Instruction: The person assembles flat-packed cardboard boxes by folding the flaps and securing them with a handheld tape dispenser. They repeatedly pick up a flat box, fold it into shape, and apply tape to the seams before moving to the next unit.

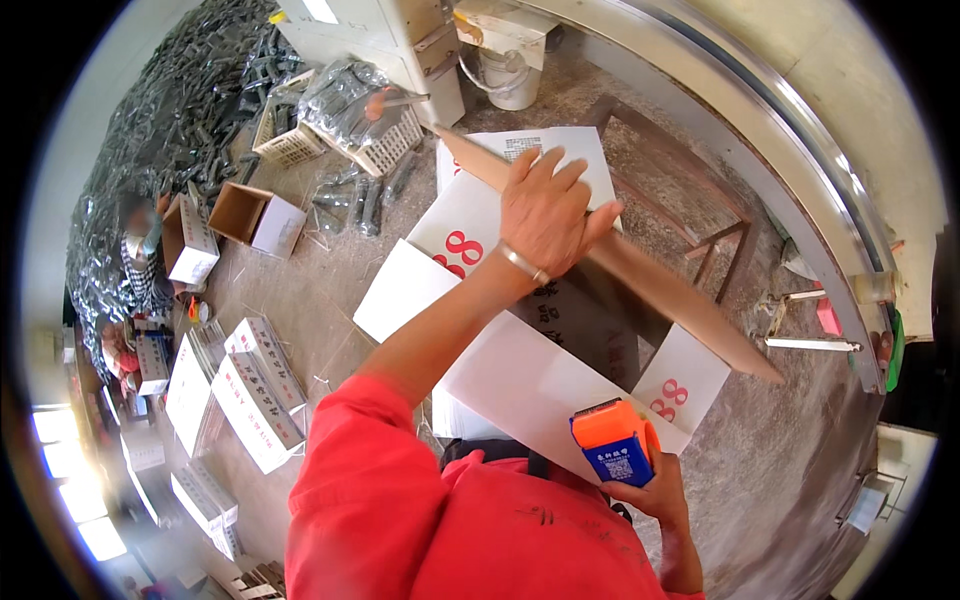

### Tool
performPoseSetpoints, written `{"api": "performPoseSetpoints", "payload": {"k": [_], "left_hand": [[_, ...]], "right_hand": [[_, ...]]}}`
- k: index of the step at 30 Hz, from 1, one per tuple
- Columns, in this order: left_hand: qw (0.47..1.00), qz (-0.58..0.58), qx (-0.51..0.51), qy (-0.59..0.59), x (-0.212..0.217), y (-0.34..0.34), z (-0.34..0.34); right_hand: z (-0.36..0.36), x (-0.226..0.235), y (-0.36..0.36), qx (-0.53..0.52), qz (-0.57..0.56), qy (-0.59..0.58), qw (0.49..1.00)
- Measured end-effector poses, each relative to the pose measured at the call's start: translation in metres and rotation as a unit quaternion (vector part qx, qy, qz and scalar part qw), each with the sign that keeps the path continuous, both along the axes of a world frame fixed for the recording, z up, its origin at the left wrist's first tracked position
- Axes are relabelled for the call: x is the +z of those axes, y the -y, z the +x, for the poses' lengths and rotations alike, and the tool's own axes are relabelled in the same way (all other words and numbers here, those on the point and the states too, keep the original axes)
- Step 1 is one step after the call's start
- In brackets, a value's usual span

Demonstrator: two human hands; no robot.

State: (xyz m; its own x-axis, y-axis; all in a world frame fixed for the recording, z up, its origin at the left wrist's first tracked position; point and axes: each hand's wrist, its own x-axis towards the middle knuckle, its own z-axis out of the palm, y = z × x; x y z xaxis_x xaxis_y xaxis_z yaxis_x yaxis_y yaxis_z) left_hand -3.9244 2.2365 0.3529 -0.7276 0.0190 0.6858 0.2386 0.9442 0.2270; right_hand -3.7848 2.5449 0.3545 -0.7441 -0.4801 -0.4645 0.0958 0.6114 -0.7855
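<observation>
A white carton (540,370) with red and black print stands before me, its top flaps folded out and part of its dark inside showing. Across it runs a long brown cardboard flap (690,305), seen nearly edge-on. My left hand (548,212) is at the middle of this flap, fingers bent over its top edge and thumb pointing right; the fingertips are partly hidden. In my right hand (655,492), low at the carton's near right corner, is an orange and blue tape dispenser (612,440). It lies close over the near flap; I cannot tell whether they touch.
Flattened white cartons (255,395) lie on the floor at left, with open boxes (258,218) beyond. Crates of plastic-wrapped dark items (375,140) stand far left, before a big heap. Another person (143,250) sits by it. A metal frame (700,235) is at right.
</observation>
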Motion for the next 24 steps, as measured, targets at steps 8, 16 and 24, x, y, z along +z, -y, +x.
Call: {"api": "performPoseSetpoints", "payload": {"k": [8,16,24], "left_hand": [[0.975,-0.034,-0.003,0.22,-0.075,0.03,0.098],[0.974,-0.003,-0.004,0.226,-0.086,0.031,0.107],[0.95,0.195,-0.044,0.24,-0.089,0.032,0.106]], "right_hand": [[0.002,-0.003,-0.001,-0.042,-0.009,0.01,0.999],[-0.03,0.041,0.004,-0.102,-0.149,0.065,0.981],[-0.07,-0.006,0.051,-0.086,-0.114,0.11,0.984]]}}
